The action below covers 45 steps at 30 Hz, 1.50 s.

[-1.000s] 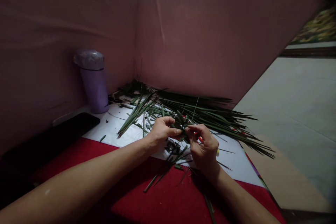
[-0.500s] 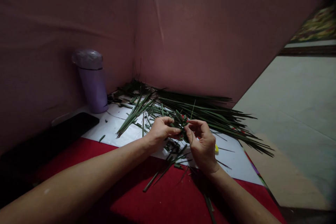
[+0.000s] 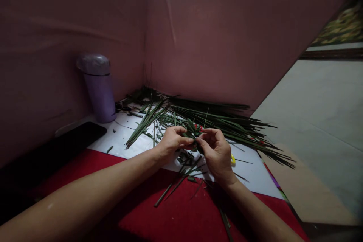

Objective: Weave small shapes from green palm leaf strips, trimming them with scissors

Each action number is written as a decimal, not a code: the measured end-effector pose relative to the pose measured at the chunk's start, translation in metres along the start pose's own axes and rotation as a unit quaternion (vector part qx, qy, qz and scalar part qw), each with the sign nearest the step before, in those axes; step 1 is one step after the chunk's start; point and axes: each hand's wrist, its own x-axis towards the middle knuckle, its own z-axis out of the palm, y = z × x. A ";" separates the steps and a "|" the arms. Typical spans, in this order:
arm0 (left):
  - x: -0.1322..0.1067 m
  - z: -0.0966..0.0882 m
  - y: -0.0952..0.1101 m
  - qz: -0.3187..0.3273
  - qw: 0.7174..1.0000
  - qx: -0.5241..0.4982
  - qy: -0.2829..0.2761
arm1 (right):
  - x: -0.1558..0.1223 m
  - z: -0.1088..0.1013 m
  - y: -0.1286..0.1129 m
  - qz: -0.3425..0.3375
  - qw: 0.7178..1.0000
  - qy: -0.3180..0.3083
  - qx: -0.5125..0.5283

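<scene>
Both hands meet over a white sheet (image 3: 124, 136) and pinch a small folded piece of green leaf strips (image 3: 193, 130). My left hand (image 3: 172, 141) grips it from the left, thumb and fingers closed. From the right, my right hand (image 3: 217, 153) holds the same piece, fingers curled round it. Behind the hands lies a long bundle of green leaf strips (image 3: 227, 121). Cut leaf scraps (image 3: 188, 160) lie under the hands.
A purple flask (image 3: 99, 87) stands at the back left beside a black flat object (image 3: 70, 138). Red cloth (image 3: 181, 215) covers the near surface. Pink fabric panels (image 3: 215, 34) wall the back and left. A small yellow item (image 3: 233, 160) shows by my right hand.
My right hand has shifted slightly left and closer to my left hand around the folded leaf piece. The view has drifted a little.
</scene>
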 end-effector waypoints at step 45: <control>-0.005 0.005 0.024 0.259 0.887 0.328 0.195 | -0.012 0.011 -0.016 0.167 0.976 -0.070 0.116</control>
